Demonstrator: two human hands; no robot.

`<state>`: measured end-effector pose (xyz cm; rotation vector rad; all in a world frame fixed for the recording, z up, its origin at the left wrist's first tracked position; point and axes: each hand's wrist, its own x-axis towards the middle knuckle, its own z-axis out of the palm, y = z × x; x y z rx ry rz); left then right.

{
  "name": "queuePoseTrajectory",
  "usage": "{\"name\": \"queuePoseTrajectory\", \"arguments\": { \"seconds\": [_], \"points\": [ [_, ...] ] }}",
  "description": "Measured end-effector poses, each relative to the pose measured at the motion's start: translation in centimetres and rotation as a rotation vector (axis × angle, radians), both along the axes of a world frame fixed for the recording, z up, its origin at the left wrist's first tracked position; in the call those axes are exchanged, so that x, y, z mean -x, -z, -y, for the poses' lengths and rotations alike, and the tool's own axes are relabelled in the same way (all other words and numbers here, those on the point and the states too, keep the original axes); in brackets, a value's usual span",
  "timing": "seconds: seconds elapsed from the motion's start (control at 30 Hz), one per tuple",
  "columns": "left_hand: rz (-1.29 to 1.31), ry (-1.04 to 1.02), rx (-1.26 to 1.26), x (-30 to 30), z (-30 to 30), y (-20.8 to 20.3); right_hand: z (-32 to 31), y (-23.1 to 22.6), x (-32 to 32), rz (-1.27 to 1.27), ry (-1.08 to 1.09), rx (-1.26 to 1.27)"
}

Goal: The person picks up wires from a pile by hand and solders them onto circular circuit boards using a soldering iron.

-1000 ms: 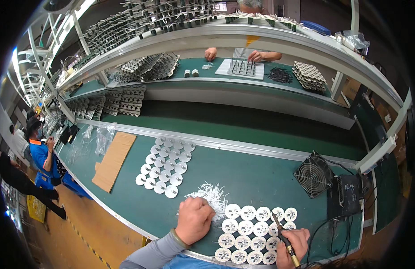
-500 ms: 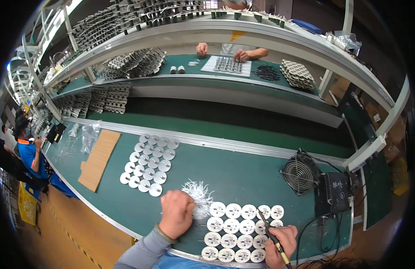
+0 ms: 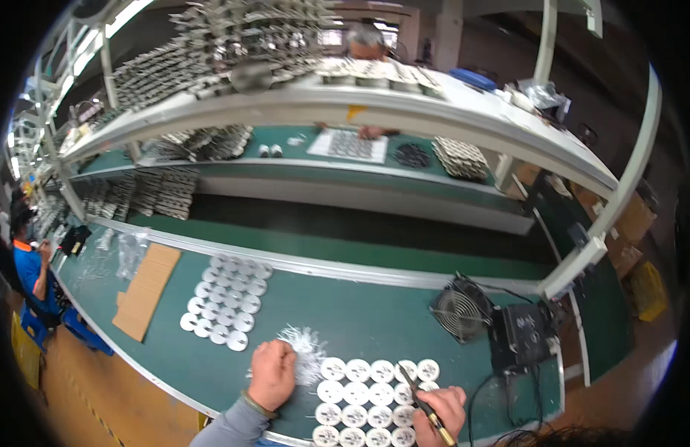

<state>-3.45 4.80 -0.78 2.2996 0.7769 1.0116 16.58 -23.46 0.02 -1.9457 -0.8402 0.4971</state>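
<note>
White round boards (image 3: 355, 392) lie near right; your right hand (image 3: 443, 413) clamps a soldering iron (image 3: 412, 385) over their far row, apparently soldering. Left hand (image 3: 273, 376), beside white wires (image 3: 308, 349): grip indiscernible. Next move likely demands steady tip placement.

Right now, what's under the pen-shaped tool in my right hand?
Beneath the front of the pen-shaped tool are round white boards on the green tabletop. What lies under its rear is hidden by your right hand and the tool.
</note>
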Motion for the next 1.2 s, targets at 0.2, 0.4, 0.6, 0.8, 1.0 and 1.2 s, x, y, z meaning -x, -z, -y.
{"name": "queuePoseTrajectory", "arguments": {
  "seconds": [0.2,0.4,0.6,0.8,1.0,1.2],
  "points": [
    [0.027,0.08,0.005,-0.2,-0.3,0.6,-1.3,-3.6,1.5,0.556,0.019,-0.411],
    [-0.025,0.043,0.065,-0.2,-0.1,0.7,-1.8,-4.0,1.7,0.676,0.131,-0.452],
    [0.018,0.075,0.059,-0.2,-0.4,1.0,-1.4,-4.3,1.6,0.705,0.086,-0.529],
    [0.052,0.063,-0.016,-0.3,-0.6,1.7,-0.9,-3.8,2.1,0.769,0.103,-0.541],
    [0.048,0.045,-0.011,-0.3,-0.8,2.0,-0.3,-3.1,2.3,0.732,0.131,-0.478],
    [-0.006,0.021,-0.047,0.2,-0.6,2.1,0.8,1.8,1.0,0.905,0.026,-0.503]
  ]
}}
